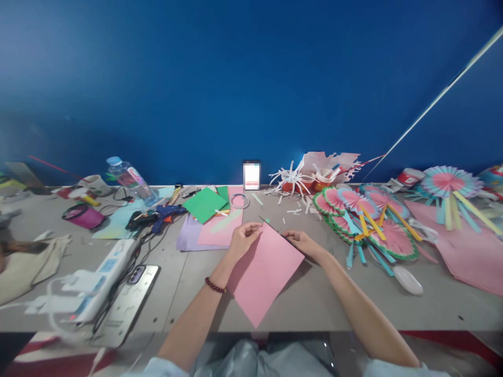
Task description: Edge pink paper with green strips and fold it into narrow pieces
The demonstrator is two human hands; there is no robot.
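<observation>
A pink sheet of paper point(264, 272) lies tilted like a diamond on the grey table point(314, 303) in front of me. My left hand point(243, 236) pinches its upper left edge, fingers curled on the paper; a dark bead bracelet point(215, 285) is on that wrist. My right hand point(301, 242) rests on the sheet's upper right edge, fingers closed along it; something thin and dark seems to lie under them, too small to name.
Paper sheets, green point(204, 204) and pink point(220, 228), lie behind. Several pink-and-teal paper fans point(365, 220) fill the right side. At left are a phone point(129, 298), power strip point(102, 272), glue gun point(157, 215), water bottle point(129, 180) and tape roll point(239, 200).
</observation>
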